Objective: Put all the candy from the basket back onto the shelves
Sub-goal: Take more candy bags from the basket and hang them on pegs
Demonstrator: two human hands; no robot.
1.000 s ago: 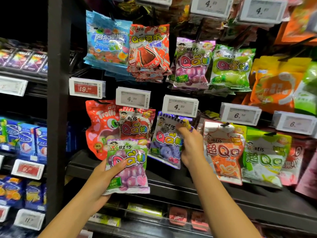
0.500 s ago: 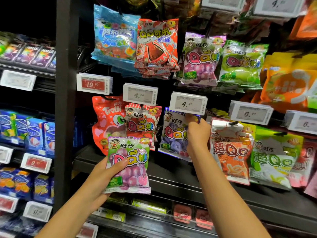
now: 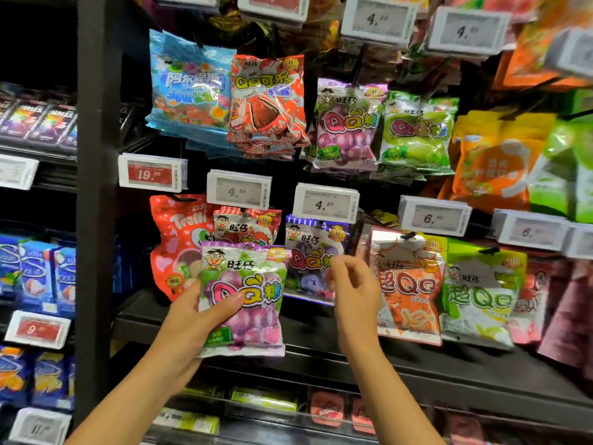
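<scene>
Head view: person at a candy display, one grape QQ bag (image 3: 244, 300) in hand.

Left hand (image 3: 195, 319) grasps the grape QQ bag by its lower left edge, thumb across the front, fingers behind; the bag is upright, facing the viewer, in front of the hanging strawberry QQ bag (image 3: 247, 224) and partly covering the red Trolli pouch (image 3: 175, 242) just left of it. Right hand (image 3: 354, 290) is raised just right of the held bag, grasping nothing, fingers loosely curled and relaxed, in front of the hanging blueberry QQ bag (image 3: 313, 252); contact with that bag cannot be told. Above the right hand sits a price tag (image 3: 325, 203) reading 4.20. Further above, a matching purple grape QQ stack (image 3: 348, 126) hangs on its peg. To the right of the right hand hangs an orange QQ bag (image 3: 407, 284), apart from it.
</scene>
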